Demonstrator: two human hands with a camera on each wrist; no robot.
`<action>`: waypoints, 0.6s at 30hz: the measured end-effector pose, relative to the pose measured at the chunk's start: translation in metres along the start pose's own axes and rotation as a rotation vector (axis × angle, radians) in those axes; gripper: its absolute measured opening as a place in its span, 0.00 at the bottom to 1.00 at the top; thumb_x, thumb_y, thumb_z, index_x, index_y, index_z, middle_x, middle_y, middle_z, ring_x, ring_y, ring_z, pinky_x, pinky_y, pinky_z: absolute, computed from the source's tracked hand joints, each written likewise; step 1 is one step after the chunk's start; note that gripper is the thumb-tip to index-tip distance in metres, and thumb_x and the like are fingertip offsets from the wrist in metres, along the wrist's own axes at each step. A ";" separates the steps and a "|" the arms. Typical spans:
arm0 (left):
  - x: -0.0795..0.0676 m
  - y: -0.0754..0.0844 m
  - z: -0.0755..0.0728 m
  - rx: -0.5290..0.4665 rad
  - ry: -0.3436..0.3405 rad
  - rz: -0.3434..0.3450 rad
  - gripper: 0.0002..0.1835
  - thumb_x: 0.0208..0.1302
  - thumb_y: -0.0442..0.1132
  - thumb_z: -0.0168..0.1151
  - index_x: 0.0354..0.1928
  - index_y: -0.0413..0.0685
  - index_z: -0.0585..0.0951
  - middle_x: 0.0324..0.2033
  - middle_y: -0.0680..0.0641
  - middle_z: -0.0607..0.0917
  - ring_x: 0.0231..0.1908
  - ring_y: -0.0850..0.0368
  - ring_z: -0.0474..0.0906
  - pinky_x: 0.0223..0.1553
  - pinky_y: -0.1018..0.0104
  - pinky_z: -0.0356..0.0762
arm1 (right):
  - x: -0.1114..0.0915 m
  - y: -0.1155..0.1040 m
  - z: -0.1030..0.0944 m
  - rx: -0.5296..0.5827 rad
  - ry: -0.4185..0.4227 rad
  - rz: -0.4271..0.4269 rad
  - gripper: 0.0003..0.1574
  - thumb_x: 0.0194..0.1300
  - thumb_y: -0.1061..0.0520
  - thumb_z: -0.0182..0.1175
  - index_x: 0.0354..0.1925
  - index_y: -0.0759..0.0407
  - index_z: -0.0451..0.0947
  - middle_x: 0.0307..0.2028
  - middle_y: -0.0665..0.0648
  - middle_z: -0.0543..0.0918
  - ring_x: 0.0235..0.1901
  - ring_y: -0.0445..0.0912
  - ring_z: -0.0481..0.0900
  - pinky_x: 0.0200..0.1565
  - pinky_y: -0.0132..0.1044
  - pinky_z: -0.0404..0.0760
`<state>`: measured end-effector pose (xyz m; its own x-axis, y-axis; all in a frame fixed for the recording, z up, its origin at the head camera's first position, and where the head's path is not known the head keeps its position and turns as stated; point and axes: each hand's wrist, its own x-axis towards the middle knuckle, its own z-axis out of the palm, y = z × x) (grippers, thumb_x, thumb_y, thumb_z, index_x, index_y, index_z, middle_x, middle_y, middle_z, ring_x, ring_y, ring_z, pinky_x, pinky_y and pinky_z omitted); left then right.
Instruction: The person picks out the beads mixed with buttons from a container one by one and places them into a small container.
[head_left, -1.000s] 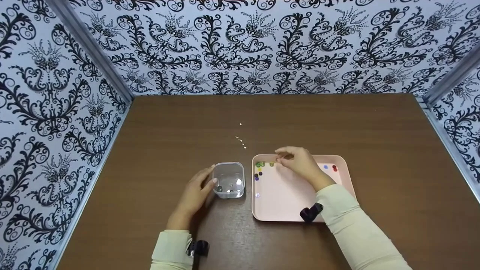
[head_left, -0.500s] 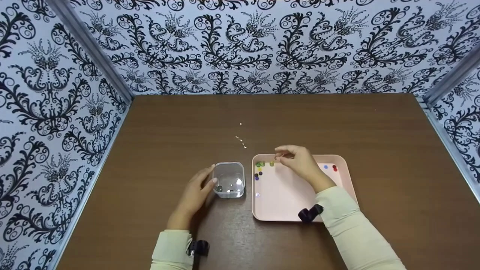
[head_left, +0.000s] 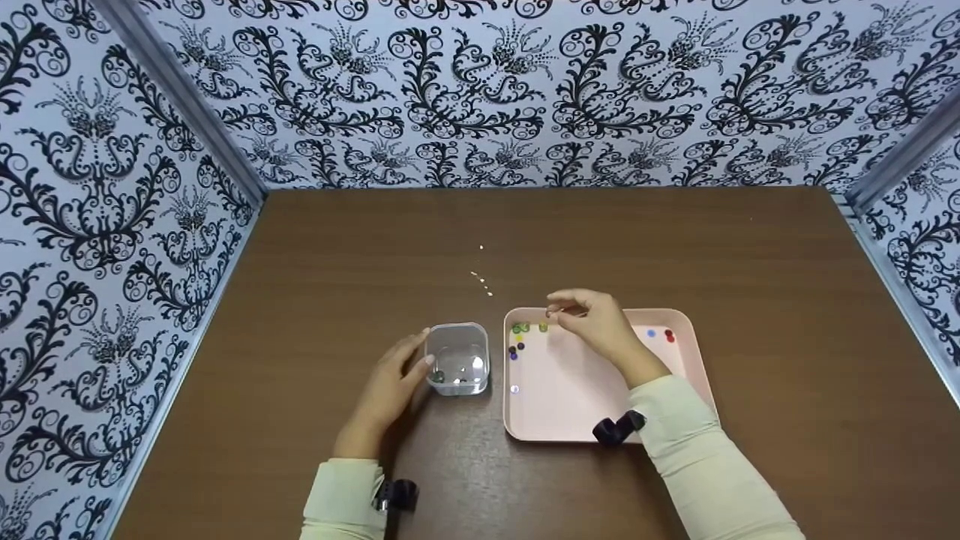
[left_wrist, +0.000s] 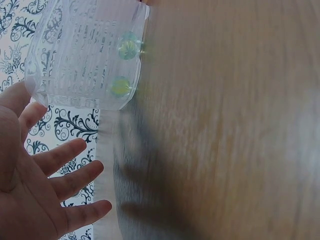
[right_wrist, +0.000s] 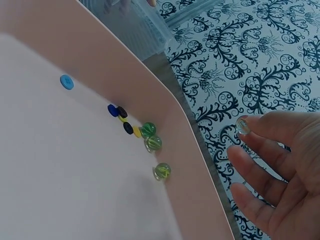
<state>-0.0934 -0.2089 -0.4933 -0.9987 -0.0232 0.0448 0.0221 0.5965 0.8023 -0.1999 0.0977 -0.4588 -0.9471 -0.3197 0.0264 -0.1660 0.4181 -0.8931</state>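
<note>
Pinching a glass marble (right_wrist: 242,126) between the tips of thumb and forefinger, the right hand (head_left: 596,322) is hovering over the far side of the pink tray (head_left: 577,405). Its other visible fingers are curving loosely, apart from the marble. Just left of that hand, three green-streaked marbles (right_wrist: 154,143) are lying along the tray's far wall, towards the left corner. Small yellow and dark pieces (right_wrist: 122,112) are clustering beside them, and a light blue button (right_wrist: 67,82) is lying nearer the person by the left wall. Red pieces (head_left: 670,336) are resting right of the hand. Standing just left of the tray, a clear container (head_left: 459,391) is holding at least two greenish marbles (left_wrist: 129,46). The left hand (head_left: 390,382) is touching the container's left side with its thumb, the remaining fingers spreading fairly straight and gripping nothing.
</note>
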 end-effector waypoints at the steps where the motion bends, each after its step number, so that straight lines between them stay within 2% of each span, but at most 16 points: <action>1: 0.000 0.000 0.000 0.001 0.001 0.000 0.25 0.69 0.44 0.58 0.67 0.47 0.72 0.64 0.37 0.72 0.67 0.38 0.62 0.68 0.43 0.56 | 0.000 0.000 0.000 0.004 0.000 0.000 0.17 0.61 0.65 0.64 0.49 0.69 0.81 0.42 0.62 0.86 0.40 0.53 0.83 0.41 0.27 0.79; 11: 0.000 -0.001 0.000 -0.004 -0.005 -0.005 0.25 0.69 0.43 0.58 0.67 0.46 0.71 0.64 0.36 0.72 0.67 0.38 0.62 0.68 0.43 0.56 | 0.000 -0.004 0.003 0.044 0.004 -0.011 0.17 0.60 0.67 0.64 0.48 0.70 0.80 0.41 0.63 0.86 0.39 0.54 0.84 0.39 0.26 0.80; 18: 0.000 0.000 0.000 0.017 -0.022 -0.048 0.26 0.70 0.47 0.57 0.68 0.50 0.70 0.65 0.37 0.70 0.68 0.39 0.61 0.68 0.41 0.56 | -0.003 -0.010 0.004 0.097 0.008 -0.032 0.17 0.59 0.69 0.63 0.48 0.73 0.80 0.42 0.66 0.86 0.40 0.55 0.83 0.39 0.26 0.79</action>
<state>-0.0934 -0.2089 -0.4934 -0.9994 -0.0346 -0.0065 -0.0263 0.6086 0.7931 -0.1942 0.0912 -0.4518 -0.9440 -0.3246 0.0587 -0.1691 0.3233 -0.9310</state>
